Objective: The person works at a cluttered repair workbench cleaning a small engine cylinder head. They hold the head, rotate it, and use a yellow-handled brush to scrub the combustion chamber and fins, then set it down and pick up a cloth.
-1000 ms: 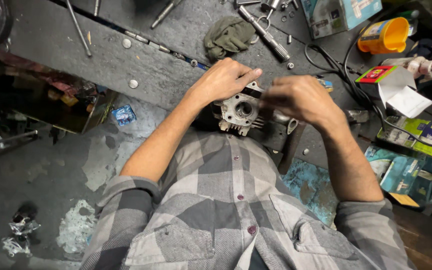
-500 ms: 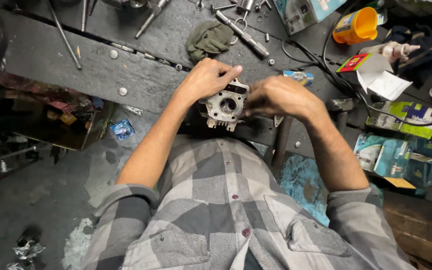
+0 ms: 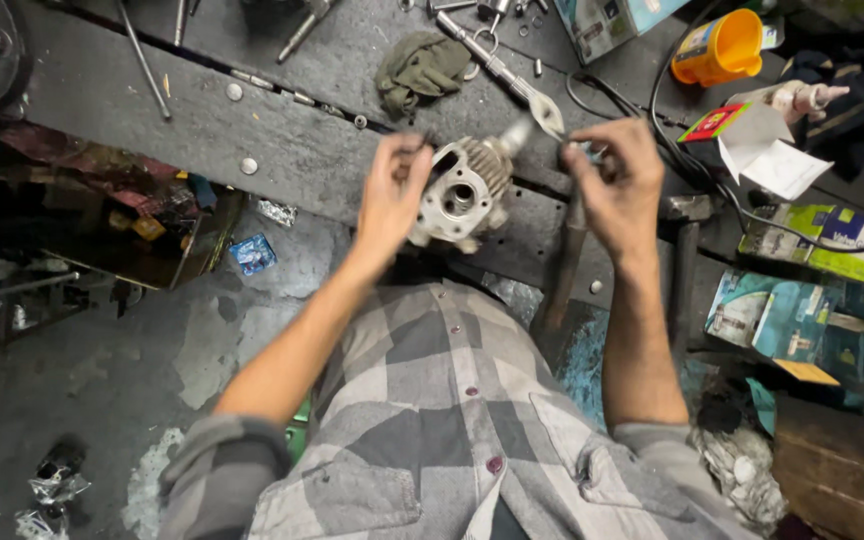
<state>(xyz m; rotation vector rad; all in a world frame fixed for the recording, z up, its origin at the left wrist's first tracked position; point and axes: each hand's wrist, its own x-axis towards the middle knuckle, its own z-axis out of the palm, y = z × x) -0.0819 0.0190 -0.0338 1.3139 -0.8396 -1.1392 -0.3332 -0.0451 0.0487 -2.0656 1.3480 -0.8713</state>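
A cluttered dark metal workbench (image 3: 282, 140) filled the head view. The left hand (image 3: 389, 195) clasped a grey finned metal engine cylinder (image 3: 462, 190) at centre. At three o'clock, the right hand (image 3: 620, 185) was pinched shut, contents indiscernible. Judged: mid-fitting; precise alignment needed.

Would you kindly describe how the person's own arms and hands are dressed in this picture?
Both hands, the left hand and the right hand, are bare, with no gloves. The forearms are uncovered; the sleeves of a grey and white checked shirt with dark red buttons are rolled up near the elbows.
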